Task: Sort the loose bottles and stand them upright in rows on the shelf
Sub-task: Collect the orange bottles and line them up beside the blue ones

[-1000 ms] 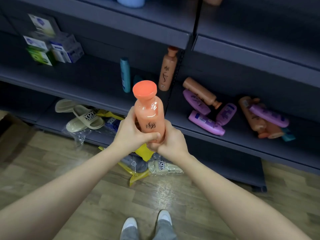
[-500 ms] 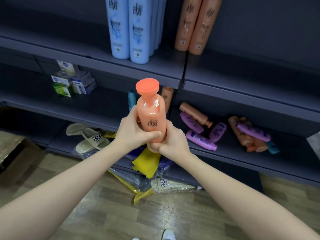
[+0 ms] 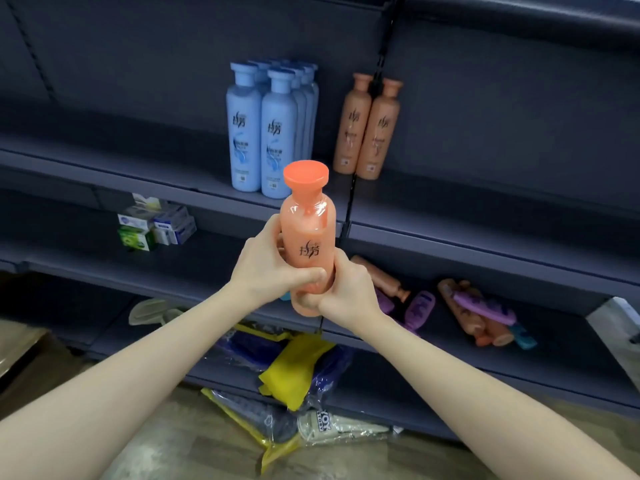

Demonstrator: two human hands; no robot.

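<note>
The orange bottle (image 3: 308, 244) has been lifted higher, toward the upper shelf (image 3: 138, 168), where blue bottles (image 3: 263, 133) and tan bottles (image 3: 367, 129) are stood in rows. It is held upright, gripped low by the left hand (image 3: 266, 268) and right hand (image 3: 346, 289), fingers curled round it.

Orange bottle (image 3: 308, 233) partly behind left hand (image 3: 266, 268) and right hand (image 3: 346, 292)

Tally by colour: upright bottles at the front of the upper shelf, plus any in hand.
light blue bottles: 2 in front; more stand behind, too hidden to count
tan bottles: 2
orange bottle, gripped by left hand and right hand: 1
Total: 5 counted
</note>
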